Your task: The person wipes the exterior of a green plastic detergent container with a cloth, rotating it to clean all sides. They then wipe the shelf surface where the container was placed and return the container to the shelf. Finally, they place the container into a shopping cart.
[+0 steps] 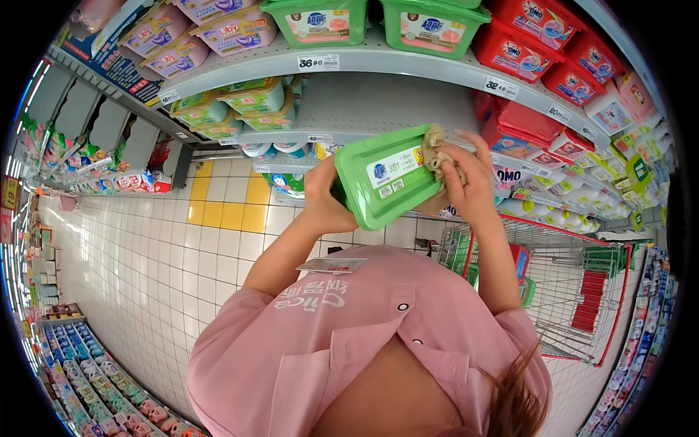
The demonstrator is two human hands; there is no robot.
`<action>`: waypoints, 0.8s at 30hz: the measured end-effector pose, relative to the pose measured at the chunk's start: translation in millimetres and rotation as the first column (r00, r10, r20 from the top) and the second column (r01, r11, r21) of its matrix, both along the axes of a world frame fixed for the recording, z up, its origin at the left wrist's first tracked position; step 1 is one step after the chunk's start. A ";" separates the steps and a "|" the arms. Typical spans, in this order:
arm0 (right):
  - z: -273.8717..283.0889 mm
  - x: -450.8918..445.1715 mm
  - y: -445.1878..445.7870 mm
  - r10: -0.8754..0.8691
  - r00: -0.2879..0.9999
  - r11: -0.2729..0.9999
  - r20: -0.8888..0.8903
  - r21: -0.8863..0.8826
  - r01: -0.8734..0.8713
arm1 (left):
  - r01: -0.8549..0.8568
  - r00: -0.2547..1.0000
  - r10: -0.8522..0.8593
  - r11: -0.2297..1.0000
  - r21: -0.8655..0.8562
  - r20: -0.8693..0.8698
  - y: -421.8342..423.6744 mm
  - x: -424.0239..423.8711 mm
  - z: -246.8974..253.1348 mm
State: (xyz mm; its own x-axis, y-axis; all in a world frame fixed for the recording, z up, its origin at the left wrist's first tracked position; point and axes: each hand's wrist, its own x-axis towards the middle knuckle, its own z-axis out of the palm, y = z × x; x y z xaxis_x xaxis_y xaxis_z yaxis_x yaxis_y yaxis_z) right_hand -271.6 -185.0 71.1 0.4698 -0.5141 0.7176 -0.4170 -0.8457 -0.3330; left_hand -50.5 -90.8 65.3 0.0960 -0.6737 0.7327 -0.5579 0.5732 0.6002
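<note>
A green plastic tub with a printed label on its lid point(389, 177) is held up in front of my chest, tilted. My left hand point(326, 199) grips its left end, the fingers partly hidden behind the tub. At the other end my right hand point(471, 177) pinches a crumpled beige cloth point(434, 150) against the lid's right edge. Similar green tubs point(320, 24) with printed labels stand on the upper shelf beyond.
Price tags line the upper shelf edge point(393, 63). Red tubs point(519, 52) stand at the right, Liby tubs point(254, 98) at the left. A wire shopping cart point(551, 306) holding green and red tubs is close on my right. Tiled floor point(158, 262) extends leftward.
</note>
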 end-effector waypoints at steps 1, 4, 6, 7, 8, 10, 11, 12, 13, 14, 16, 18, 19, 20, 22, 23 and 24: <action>1.0 -0.7 2.1 -0.006 1.000 1.000 0.023 0.007 0.006 | 0.030 0.999 -0.029 0.999 -0.022 0.037 -1.0 0.8 1.2; 8.9 10.1 18.6 -0.075 0.991 0.997 0.113 -0.006 0.076 | 0.102 0.989 -0.103 0.995 -0.018 -0.109 -2.1 -3.9 -3.0; 6.1 13.8 34.6 -0.026 0.979 0.997 0.205 0.079 0.010 | 0.053 0.996 -0.058 0.996 -0.075 -0.066 -0.9 -2.8 -13.3; 6.0 14.0 43.6 -0.013 0.969 0.993 0.247 0.117 -0.017 | 0.020 1.000 -0.020 0.991 -0.135 0.001 -4.0 -3.8 -14.3; 8.8 20.2 54.4 0.112 0.965 0.986 0.236 0.096 -0.137 | -0.009 0.998 0.022 0.980 -0.198 0.065 -9.4 -4.4 -14.6; 16.6 29.5 67.3 0.284 0.929 0.949 0.238 0.067 -0.307 | -0.004 0.998 0.012 0.988 -0.152 0.054 -12.1 -6.5 -19.2; 20.9 32.6 69.5 0.344 0.905 0.929 0.252 0.052 -0.367 | 0.000 0.999 0.010 0.981 -0.191 0.049 -14.0 -8.6 -19.6; 23.3 34.5 70.9 0.405 0.874 0.902 0.268 0.041 -0.431 | -0.002 0.999 0.013 0.974 -0.225 0.044 -14.5 -9.9 -20.3; 24.8 31.2 69.3 0.367 0.900 0.924 0.235 0.017 -0.381 | -0.005 0.999 0.016 0.966 -0.259 0.038 -14.5 -10.2 -21.3; 25.7 24.1 64.4 0.326 0.923 0.943 0.203 -0.007 -0.332 | 0.014 0.999 -0.023 0.975 -0.222 -0.040 -11.4 -9.4 -24.0; 25.9 9.9 47.1 0.237 0.962 0.970 0.139 -0.089 -0.226 | 0.068 0.953 -0.042 0.995 0.077 -0.300 -1.0 -10.5 -30.6; 13.0 -11.6 27.2 0.032 0.994 0.995 0.102 -0.094 -0.022 | 0.097 0.981 -0.098 0.995 -0.012 -0.165 1.6 -7.2 -17.1; 8.5 -19.3 22.9 0.005 0.989 1.000 0.150 0.013 -0.007 | 0.118 0.978 -0.118 0.993 -0.011 -0.170 0.7 -7.5 -15.4; 4.4 -25.5 20.4 -0.027 0.981 0.993 0.193 0.121 0.004 | 0.138 0.975 -0.138 0.990 -0.010 -0.174 -0.2 -9.2 -14.8; -3.8 -34.2 18.2 -0.215 0.902 0.959 0.373 0.255 0.124 | 0.156 0.972 -0.154 0.988 -0.007 -0.179 -2.3 -8.7 -19.2; -5.5 -37.1 17.0 -0.311 0.839 0.929 0.447 0.328 0.170 | 0.146 0.979 -0.149 0.989 -0.034 -0.140 -2.8 -7.0 -18.0; -4.2 -41.2 14.4 -0.329 0.788 0.922 0.520 0.358 0.149 | 0.139 0.984 -0.145 0.989 -0.059 -0.105 -3.2 -6.6 -17.2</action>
State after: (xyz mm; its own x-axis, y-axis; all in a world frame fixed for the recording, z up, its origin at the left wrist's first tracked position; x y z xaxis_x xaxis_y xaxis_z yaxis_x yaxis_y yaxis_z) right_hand -312.9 -170.6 66.9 -0.1345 -0.7753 0.6171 -0.2559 -0.5745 -0.7775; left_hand -57.1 -94.0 48.1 0.0833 -0.6483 0.7568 -0.4014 0.6733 0.6209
